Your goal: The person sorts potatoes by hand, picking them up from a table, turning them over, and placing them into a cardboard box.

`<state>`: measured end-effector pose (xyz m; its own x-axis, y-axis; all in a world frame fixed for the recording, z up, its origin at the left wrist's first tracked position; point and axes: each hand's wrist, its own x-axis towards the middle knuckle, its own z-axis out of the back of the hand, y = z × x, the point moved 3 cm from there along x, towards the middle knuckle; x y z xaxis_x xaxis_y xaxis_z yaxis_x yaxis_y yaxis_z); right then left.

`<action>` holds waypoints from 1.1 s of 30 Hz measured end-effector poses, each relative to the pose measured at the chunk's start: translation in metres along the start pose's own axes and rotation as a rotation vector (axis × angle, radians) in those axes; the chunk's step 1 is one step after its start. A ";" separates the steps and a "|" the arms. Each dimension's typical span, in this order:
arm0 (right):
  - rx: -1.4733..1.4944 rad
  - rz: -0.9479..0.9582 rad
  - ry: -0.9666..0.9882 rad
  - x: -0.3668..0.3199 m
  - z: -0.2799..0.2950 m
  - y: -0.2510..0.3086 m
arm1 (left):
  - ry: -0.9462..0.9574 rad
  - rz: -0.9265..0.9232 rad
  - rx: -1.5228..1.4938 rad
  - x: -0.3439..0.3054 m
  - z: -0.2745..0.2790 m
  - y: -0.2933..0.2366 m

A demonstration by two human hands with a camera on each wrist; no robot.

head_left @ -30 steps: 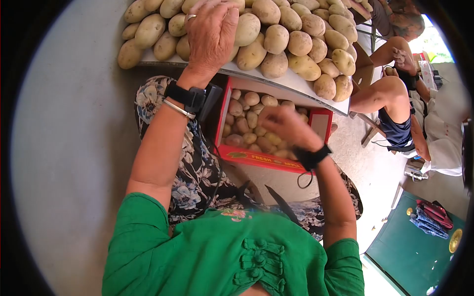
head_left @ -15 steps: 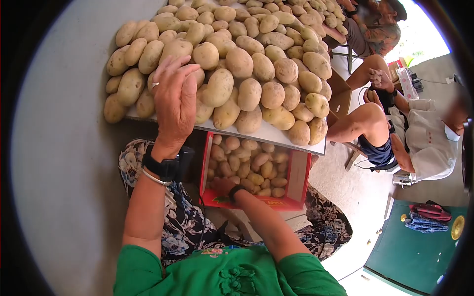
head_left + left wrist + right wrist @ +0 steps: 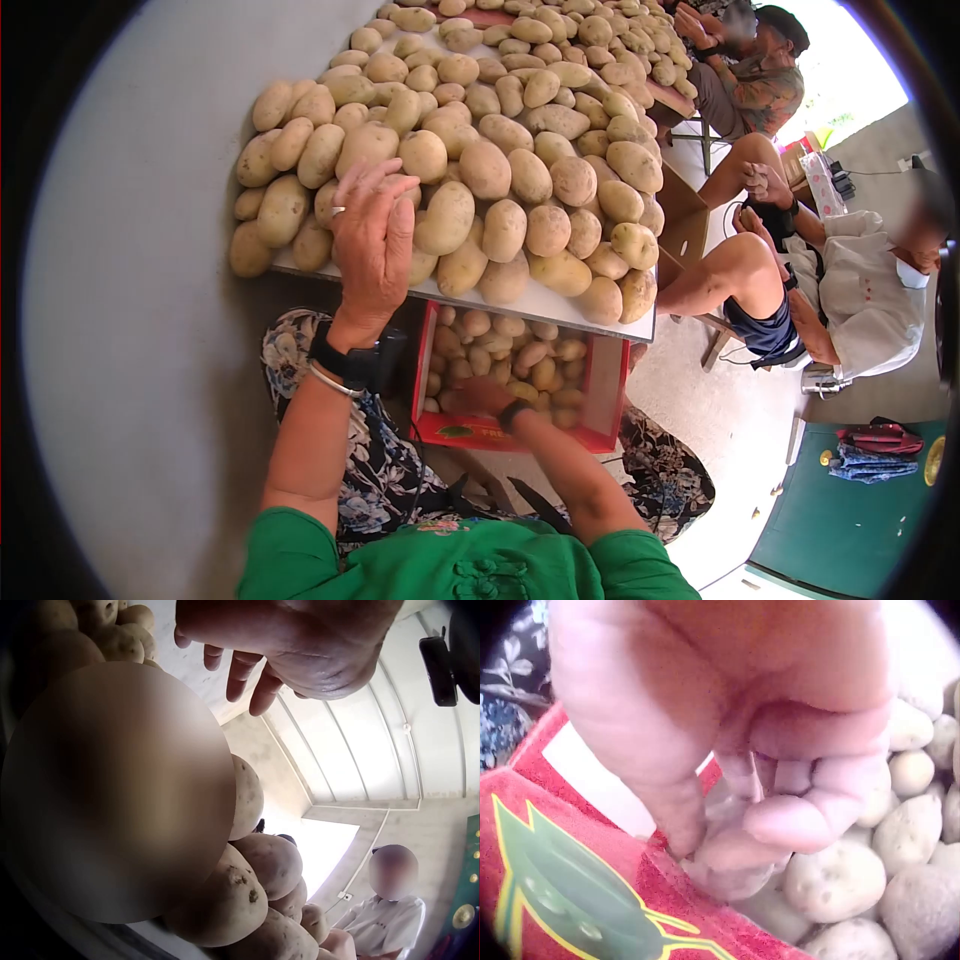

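Observation:
My left hand (image 3: 372, 245) is at the front edge of the potato pile (image 3: 485, 170), its fingers relaxed and reaching over the nearest potatoes. In the left wrist view the palm (image 3: 300, 645) faces the camera with loose fingers and nothing in it, beside several potatoes (image 3: 270, 866). Down in the red cardboard box (image 3: 610, 440), my right hand (image 3: 480, 397) is at the near left side. The right wrist view shows its thumb and curled fingers pinching a pale potato (image 3: 731, 881) close to the box wall, partly hidden by the fingers. More potatoes (image 3: 836, 881) lie beside it.
The heaped potatoes cover much of the white table (image 3: 640, 325), whose edge overhangs the box. A seated person in a white shirt (image 3: 870, 290) is at the right, and another person (image 3: 765, 90) sits farther back. A green door-like panel (image 3: 840, 520) stands lower right.
My right hand has moved from over the box's right part down into its near left side. The left hand stays by the pile's front edge, while the head view has shifted, showing more of the table.

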<state>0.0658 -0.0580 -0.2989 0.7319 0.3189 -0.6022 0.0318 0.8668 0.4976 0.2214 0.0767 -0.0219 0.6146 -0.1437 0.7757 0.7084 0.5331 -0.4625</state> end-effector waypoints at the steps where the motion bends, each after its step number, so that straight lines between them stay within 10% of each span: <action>1: 0.204 0.078 -0.042 -0.011 0.010 -0.005 | -0.004 -0.008 0.005 0.002 0.002 0.001; 5: 0.655 -0.052 0.002 -0.091 0.082 0.015 | 0.004 0.014 -0.029 -0.001 -0.001 -0.001; 10: 1.112 0.239 -0.389 -0.180 0.152 0.026 | 0.007 0.004 -0.027 -0.001 -0.005 -0.002; 16: 0.354 0.084 -1.025 -0.225 0.243 0.028 | -0.006 0.014 -0.048 -0.001 -0.011 -0.006; 20: 0.242 0.115 -1.062 -0.199 0.255 0.014 | -0.008 -0.009 -0.019 0.000 -0.014 -0.005; 29: 0.143 0.220 -1.236 -0.194 0.254 0.007 | -0.047 -0.077 -0.033 0.000 -0.016 0.001; 33: 0.614 0.225 -1.265 -0.207 0.238 0.009 | -0.079 -0.127 -0.064 0.000 -0.019 0.010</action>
<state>0.0766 -0.2076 -0.0214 0.8557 -0.4098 0.3160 -0.1189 0.4387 0.8908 0.2346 0.0660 -0.0348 0.4911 -0.1396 0.8598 0.8011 0.4600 -0.3829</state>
